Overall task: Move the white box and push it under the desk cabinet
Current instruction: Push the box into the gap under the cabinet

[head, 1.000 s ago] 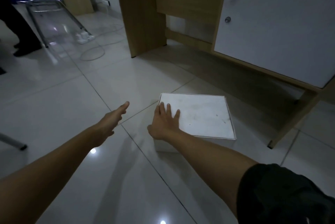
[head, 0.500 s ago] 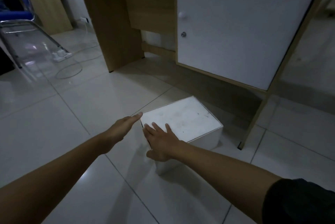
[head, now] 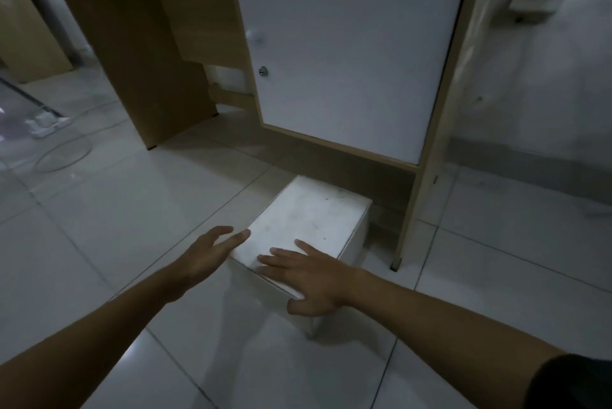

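Note:
The white box [head: 311, 213] lies on the tiled floor, its far end just under the front edge of the desk cabinet [head: 347, 54], which has a white door in a wooden frame. My right hand [head: 311, 279] lies flat on the box's near corner, fingers spread on the top and thumb over the near side. My left hand [head: 207, 251] is at the box's left near corner, fingertips touching its edge, fingers extended. Neither hand grips the box.
The cabinet's thin wooden leg [head: 409, 226] stands right of the box. A wooden desk side panel [head: 132, 44] stands at the left. A power strip [head: 46, 123] with a looped cable lies on the floor far left. A wall [head: 546, 77] is to the right.
The box has slid and turned toward the cabinet, its far end now at the gap beneath. My left hand has come to the box's corner; my right hand stays pressed on it.

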